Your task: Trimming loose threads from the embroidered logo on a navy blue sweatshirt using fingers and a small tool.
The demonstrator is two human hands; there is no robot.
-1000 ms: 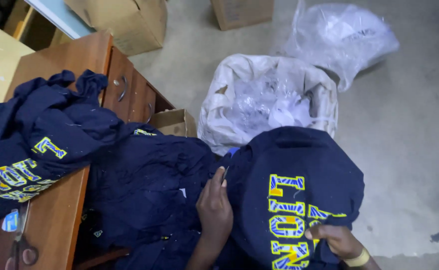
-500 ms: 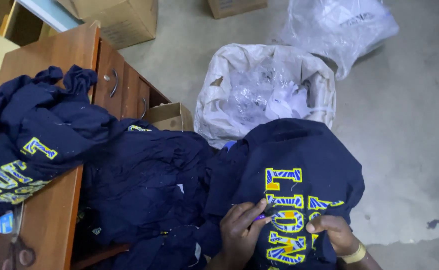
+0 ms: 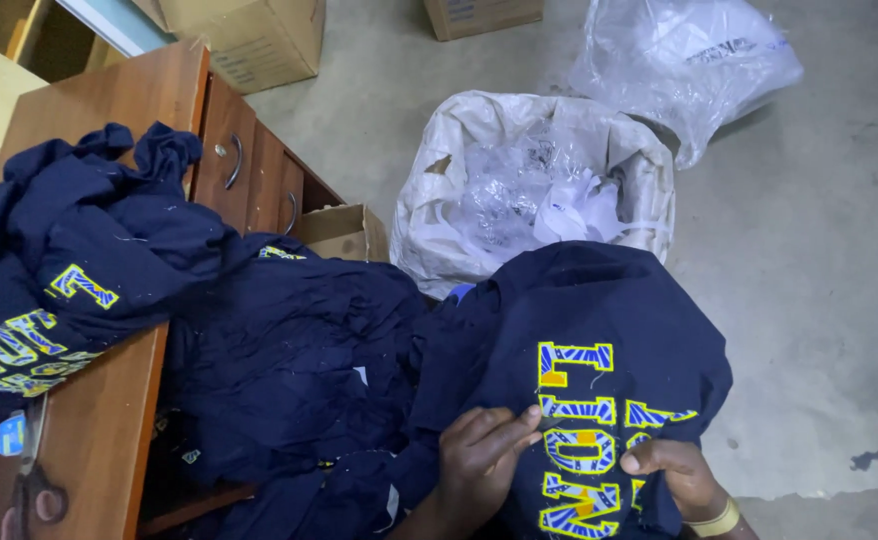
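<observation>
L hand (image 3: 481, 455) and R hand (image 3: 671, 470) both pinched the navy shirt (image 3: 599, 340) w/ yellow lettering (fingers curled, grip probably tight); white sack (image 3: 439, 210) sat behind.

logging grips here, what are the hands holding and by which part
Both hands, left hand and right hand, hold the navy garment at its yellow-and-blue lettering.

White sack (image 3: 649, 190) beside wooden desk (image 3: 99, 100)

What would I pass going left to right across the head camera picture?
Navy garments piled on the wooden desk → desk drawers → small cardboard box → left hand → right hand on the lettered navy garment.
</observation>
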